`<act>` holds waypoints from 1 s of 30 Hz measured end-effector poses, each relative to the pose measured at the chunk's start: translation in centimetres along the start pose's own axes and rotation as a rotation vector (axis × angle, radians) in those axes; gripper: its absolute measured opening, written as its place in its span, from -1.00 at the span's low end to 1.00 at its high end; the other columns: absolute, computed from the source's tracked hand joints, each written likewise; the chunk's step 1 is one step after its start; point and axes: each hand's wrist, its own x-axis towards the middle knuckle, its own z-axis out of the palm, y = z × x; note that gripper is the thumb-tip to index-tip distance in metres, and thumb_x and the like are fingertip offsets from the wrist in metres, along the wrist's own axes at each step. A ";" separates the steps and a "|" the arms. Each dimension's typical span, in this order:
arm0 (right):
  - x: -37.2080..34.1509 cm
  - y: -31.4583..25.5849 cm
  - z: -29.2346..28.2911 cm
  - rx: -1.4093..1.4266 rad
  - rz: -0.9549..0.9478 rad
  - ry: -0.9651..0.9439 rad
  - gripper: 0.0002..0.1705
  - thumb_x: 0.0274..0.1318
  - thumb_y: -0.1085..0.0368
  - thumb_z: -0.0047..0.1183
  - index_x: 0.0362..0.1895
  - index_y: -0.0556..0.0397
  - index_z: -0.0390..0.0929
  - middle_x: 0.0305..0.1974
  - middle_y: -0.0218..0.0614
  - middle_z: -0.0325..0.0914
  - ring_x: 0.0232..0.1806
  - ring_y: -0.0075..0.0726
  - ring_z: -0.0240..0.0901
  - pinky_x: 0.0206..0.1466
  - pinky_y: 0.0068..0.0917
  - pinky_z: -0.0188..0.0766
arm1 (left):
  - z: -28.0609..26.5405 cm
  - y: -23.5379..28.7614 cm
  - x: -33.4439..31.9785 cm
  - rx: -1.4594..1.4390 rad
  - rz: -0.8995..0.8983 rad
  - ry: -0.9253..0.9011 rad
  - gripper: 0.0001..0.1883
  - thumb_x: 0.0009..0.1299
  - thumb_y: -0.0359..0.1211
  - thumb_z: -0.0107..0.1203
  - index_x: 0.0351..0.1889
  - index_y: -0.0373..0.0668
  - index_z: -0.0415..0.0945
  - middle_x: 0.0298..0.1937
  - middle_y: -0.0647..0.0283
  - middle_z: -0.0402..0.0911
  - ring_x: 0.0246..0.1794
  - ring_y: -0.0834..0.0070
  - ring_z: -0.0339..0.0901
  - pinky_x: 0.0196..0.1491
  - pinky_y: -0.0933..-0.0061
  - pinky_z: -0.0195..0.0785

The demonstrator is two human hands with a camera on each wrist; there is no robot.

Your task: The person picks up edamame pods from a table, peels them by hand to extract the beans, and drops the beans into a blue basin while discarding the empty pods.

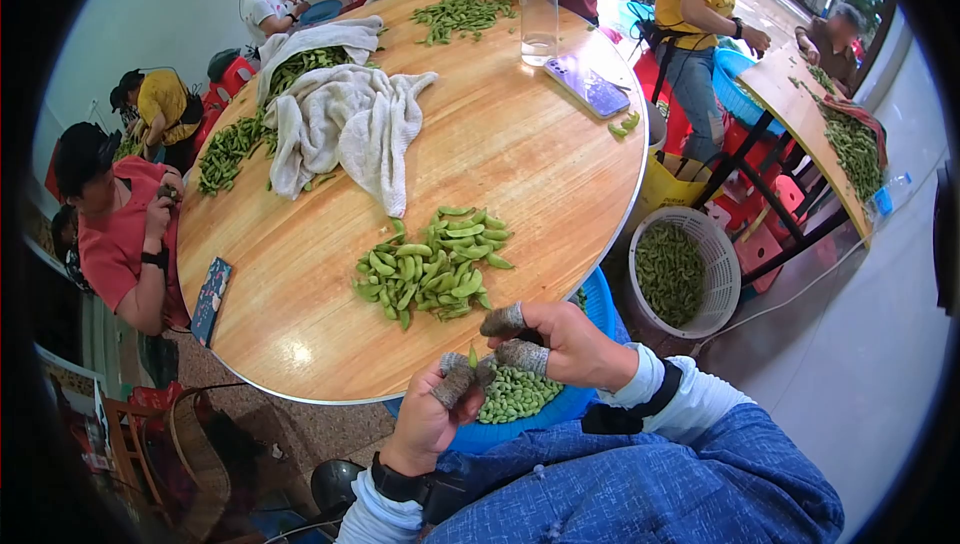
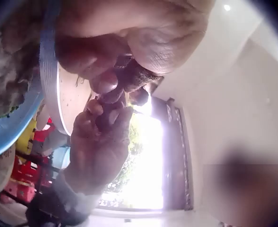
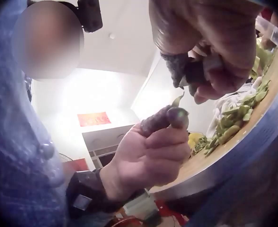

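Above a blue basin of shelled green beans, my left hand pinches a green pod between thumb and finger, both wearing dirty grey covers. The pod's pointed tip sticks up from the left hand in the right wrist view. Just right of it, my right hand has its covered thumb and forefinger parted, with nothing visible between them. The left wrist view shows the right hand close by the left. A pile of pods lies on the table beyond.
The round wooden table also bears white towels, a bottle, a purple phone, a patterned case and other pods. A white basket of pods stands on the floor at right. Several people sit or stand around.
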 end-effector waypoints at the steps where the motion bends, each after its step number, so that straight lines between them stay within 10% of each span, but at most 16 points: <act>1: -0.1 0.2 0.0 0.001 0.020 -0.022 -0.82 0.08 0.37 0.00 -0.25 0.23 0.46 -0.40 -0.30 0.52 -0.33 -0.56 0.38 -0.24 -0.56 0.35 | 0.5 -0.3 0.1 0.064 0.075 0.055 -0.76 0.31 -0.20 0.02 -0.30 -0.21 0.42 -0.58 0.30 0.44 -0.70 0.66 0.26 -0.65 0.68 0.03; 8: -0.7 1.0 0.6 0.195 0.162 -0.045 -0.82 0.13 0.34 -0.04 -0.26 0.22 0.47 -0.38 -0.45 0.51 -0.30 -0.67 0.31 -0.21 -0.61 0.32 | 1.6 -1.2 0.0 0.342 0.277 0.170 -0.98 0.26 -0.51 0.00 -0.41 -0.27 0.44 -0.56 0.43 0.44 -0.56 0.75 0.29 -0.48 0.72 0.15; 30: -1.6 1.1 0.4 0.289 0.261 -0.076 -0.81 0.16 0.37 -0.10 -0.18 0.22 0.45 -0.29 -0.47 0.50 -0.22 -0.69 0.29 -0.12 -0.64 0.28 | 1.9 -1.3 -0.3 0.516 0.337 0.185 -0.84 0.18 -0.60 -0.06 -0.28 -0.39 0.47 -0.41 0.34 0.53 -0.39 0.71 0.37 -0.29 0.67 0.27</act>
